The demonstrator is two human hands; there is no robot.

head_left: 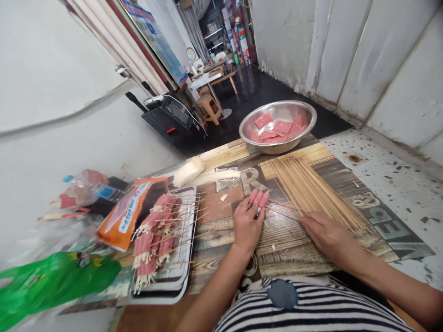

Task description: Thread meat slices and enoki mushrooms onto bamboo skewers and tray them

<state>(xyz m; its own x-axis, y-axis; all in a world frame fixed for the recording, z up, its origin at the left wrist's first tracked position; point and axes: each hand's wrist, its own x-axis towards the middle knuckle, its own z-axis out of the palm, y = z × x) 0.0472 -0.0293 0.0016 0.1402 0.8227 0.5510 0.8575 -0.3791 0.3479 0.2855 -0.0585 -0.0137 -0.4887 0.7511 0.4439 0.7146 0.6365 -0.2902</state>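
Observation:
My left hand [247, 223] is closed around a few pink ham rolls [259, 199] held side by side above the table. Thin bamboo skewers [285, 214] run from the rolls toward my right hand [328, 235], whose fingertips pinch a skewer's end. How far the skewers pass into the rolls is hidden by my left fingers. Left of my hands, a metal tray [188, 244] carries stacked skewered ham rolls [148, 242] with white enoki mushroom ends poking out. Loose bamboo skewers [311, 189] lie in a wide bundle just beyond my right hand.
A steel bowl [282, 150] with pink ham slices [282, 127] stands at the table's far end. Enoki mushrooms [189, 171] lie beyond the tray. An orange packet [129, 212], a green plastic bag [58, 283] and a bottle [81, 186] crowd the left side by the wall.

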